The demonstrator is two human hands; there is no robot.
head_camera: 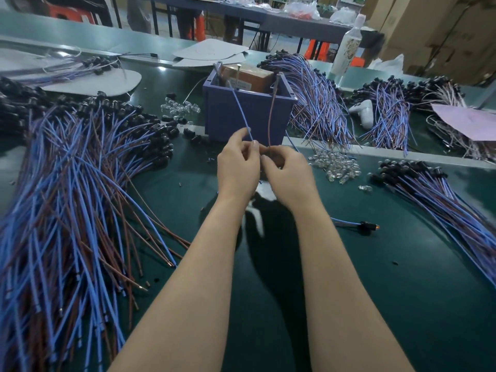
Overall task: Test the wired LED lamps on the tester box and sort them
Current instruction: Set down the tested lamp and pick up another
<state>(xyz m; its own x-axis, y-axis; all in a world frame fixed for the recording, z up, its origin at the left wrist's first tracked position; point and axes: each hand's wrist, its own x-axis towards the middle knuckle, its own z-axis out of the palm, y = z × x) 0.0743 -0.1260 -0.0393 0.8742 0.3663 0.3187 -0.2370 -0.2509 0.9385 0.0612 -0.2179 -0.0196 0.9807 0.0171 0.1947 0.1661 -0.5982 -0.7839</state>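
The purple tester box (248, 116) stands at the middle of the green table, with metal pins sticking up from its top. A blue wire (241, 111) and a brown wire (272, 116) of one lamp run from those pins down to my hands. My left hand (238, 165) pinches the blue wire. My right hand (288, 171) is closed around the lamp end just in front of the box; the lamp itself is hidden by my fingers. One wired lamp (357, 225) lies alone on the table to my right.
A big heap of blue and brown wired lamps (75, 200) covers the left. Other bundles lie behind the box (316, 103) and at the right (440, 194). Loose clear LEDs (335, 165) sit right of my hands. A white bottle (347, 47) stands at the back.
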